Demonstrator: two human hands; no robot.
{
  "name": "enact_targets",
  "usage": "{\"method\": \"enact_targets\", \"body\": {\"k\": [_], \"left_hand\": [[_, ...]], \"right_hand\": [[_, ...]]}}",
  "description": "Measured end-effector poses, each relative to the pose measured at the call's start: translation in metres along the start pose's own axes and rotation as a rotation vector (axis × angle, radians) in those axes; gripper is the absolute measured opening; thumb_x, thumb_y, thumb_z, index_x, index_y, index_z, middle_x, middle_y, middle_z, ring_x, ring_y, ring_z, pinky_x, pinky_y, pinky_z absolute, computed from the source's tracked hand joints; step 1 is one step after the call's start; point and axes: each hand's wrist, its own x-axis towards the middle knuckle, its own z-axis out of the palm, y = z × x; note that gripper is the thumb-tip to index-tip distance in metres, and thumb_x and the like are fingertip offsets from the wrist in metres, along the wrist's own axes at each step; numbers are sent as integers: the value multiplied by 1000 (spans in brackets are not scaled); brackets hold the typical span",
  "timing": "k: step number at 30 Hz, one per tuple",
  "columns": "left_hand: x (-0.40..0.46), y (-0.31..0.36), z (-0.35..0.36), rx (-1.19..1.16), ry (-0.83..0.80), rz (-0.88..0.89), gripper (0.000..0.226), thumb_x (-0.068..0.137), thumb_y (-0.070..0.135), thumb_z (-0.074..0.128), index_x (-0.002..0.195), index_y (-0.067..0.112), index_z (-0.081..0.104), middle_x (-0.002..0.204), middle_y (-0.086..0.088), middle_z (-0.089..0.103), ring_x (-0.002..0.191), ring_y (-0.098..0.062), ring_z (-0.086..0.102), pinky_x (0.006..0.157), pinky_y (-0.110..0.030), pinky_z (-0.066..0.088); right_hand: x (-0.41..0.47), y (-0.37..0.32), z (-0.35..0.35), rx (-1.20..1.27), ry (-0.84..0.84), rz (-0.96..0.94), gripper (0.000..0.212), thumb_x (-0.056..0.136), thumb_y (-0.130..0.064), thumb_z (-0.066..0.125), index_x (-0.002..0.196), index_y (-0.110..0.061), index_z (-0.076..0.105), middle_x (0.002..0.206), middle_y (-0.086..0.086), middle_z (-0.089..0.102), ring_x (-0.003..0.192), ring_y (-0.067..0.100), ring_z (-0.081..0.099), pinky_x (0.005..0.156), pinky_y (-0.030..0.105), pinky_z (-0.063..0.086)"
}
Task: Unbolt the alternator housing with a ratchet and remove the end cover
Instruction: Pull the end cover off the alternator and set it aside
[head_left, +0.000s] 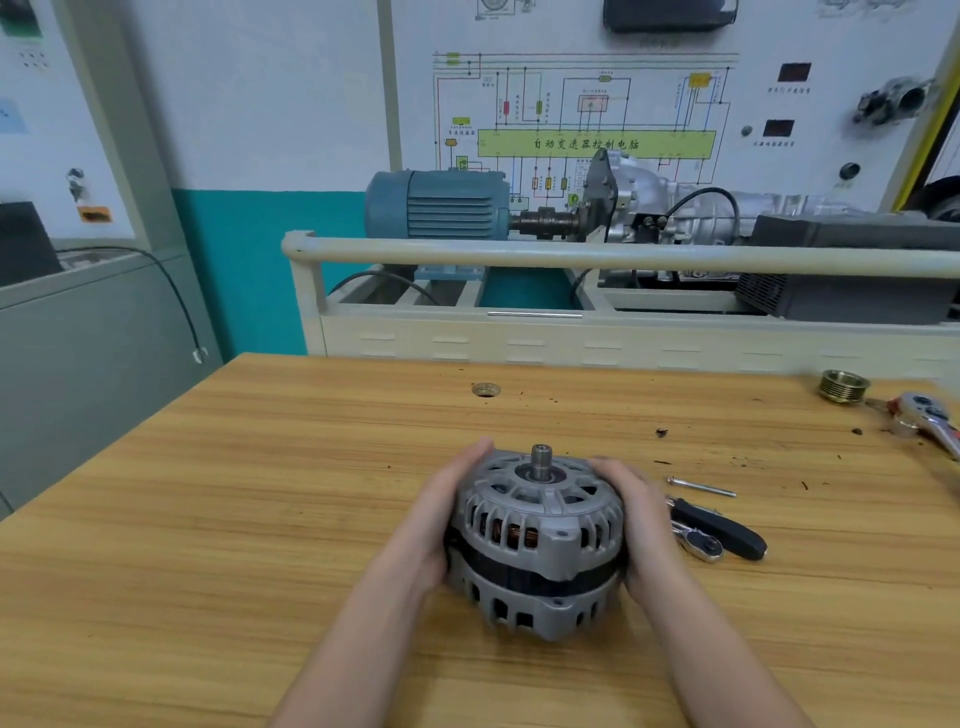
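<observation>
Grained wooden bench (218, 519); ribbed cast-metal alternator (537, 540) between both hands.

We look over a wooden workbench (260, 519) toward a cream metal training stand (571, 338) carrying a blue electric motor (441, 205) coupled to a silver gearbox (675, 208). Behind it hangs a white wiring-diagram panel (597, 114); the wall (249, 260) is white above teal.
</observation>
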Motion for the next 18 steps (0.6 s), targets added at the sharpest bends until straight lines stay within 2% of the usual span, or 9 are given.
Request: {"method": "enact_targets", "body": {"k": [2, 4, 8, 12, 16, 18], "left_hand": [[1, -2, 7, -25, 10, 29, 63, 60, 45, 71, 108, 4, 68, 98, -13, 74, 85, -26, 72, 74, -33, 52], [2, -6, 7, -79, 54, 73, 69, 59, 36, 71, 115, -3, 61, 100, -19, 73, 86, -32, 71, 68, -34, 53], [4, -11, 8, -128, 62, 183, 59, 65, 25, 69, 114, -5, 58, 92, -20, 73, 76, -32, 72, 56, -31, 55], [3, -11, 12, -139, 59, 232, 49, 67, 24, 67, 110, -1, 61, 91, -19, 74, 75, -32, 72, 57, -32, 56], [4, -14, 13, -144, 79, 264, 20, 84, 11, 61, 104, 5, 62, 87, -15, 75, 71, -29, 72, 54, -29, 55], [4, -13, 13, -119, 85, 261, 19, 87, 11, 58, 104, 2, 62, 85, -15, 75, 70, -28, 72, 54, -29, 55]], "right_hand": [[-6, -1, 5, 67, -27, 44, 38, 83, -22, 66, 116, -4, 60, 97, 14, 71, 81, 26, 70, 64, 31, 49], [-10, -1, 8, 126, 31, 32, 40, 85, -19, 66, 122, -8, 56, 100, 14, 70, 80, 24, 70, 61, 31, 50], [-15, -3, 5, 203, 53, -97, 24, 89, -12, 61, 112, -17, 63, 95, 13, 71, 73, 24, 72, 55, 30, 54], [-19, -8, 6, 220, 57, -139, 22, 91, -6, 56, 107, -19, 64, 90, 10, 72, 69, 21, 71, 51, 27, 54], [-19, -9, 3, 208, 47, -201, 26, 91, -4, 54, 104, -23, 65, 97, 13, 69, 71, 21, 71, 51, 27, 54], [-17, -8, 3, 212, 56, -188, 26, 91, -3, 54, 104, -24, 64, 101, 14, 68, 75, 23, 71, 54, 29, 55]]}}
